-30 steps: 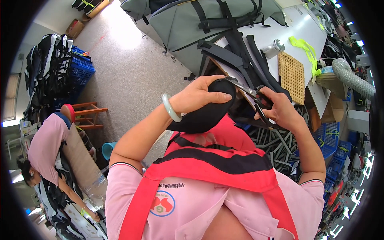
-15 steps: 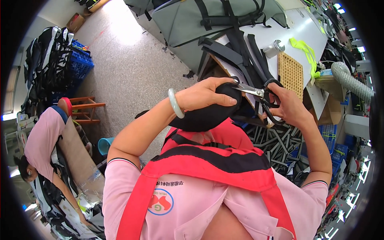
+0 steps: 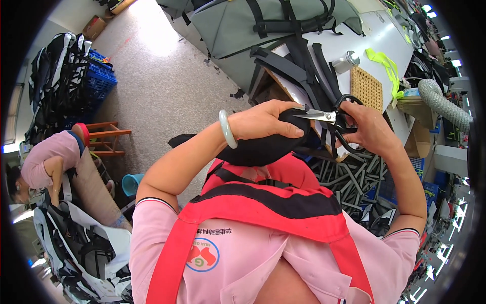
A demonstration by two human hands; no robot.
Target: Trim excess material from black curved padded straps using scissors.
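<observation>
A pale speckled floor (image 3: 167, 91) runs through the workroom, with a wooden stool (image 3: 109, 139), a blue bucket (image 3: 131, 184) and a stacked blue crate (image 3: 104, 76) to the left, where a co-worker (image 3: 50, 157) in pink bends over a pile of black and white bags (image 3: 83, 248). Ahead, a white table (image 3: 392, 38) bears a large grey bag (image 3: 228, 35), black straps (image 3: 298, 76), a silver jar (image 3: 346, 62), a woven mat (image 3: 366, 90) and a neon strip (image 3: 387, 68). Between the table and the red apron (image 3: 238, 213), the left hand (image 3: 263, 121), a pale bangle (image 3: 228, 129) at its wrist, grasps a black piece (image 3: 258, 150), thumb on top; its other fingers are partly hidden. The piece is in front of the apron, near the table's corner. The right hand (image 3: 369, 126) grips black-handled scissors (image 3: 324, 117), fingers at the loops, the blades pointing left over the piece's right end, close to the left fingertips. Whether the blades are cutting cannot be told. Below the right hand lies a heap of grey strips (image 3: 349, 180).
</observation>
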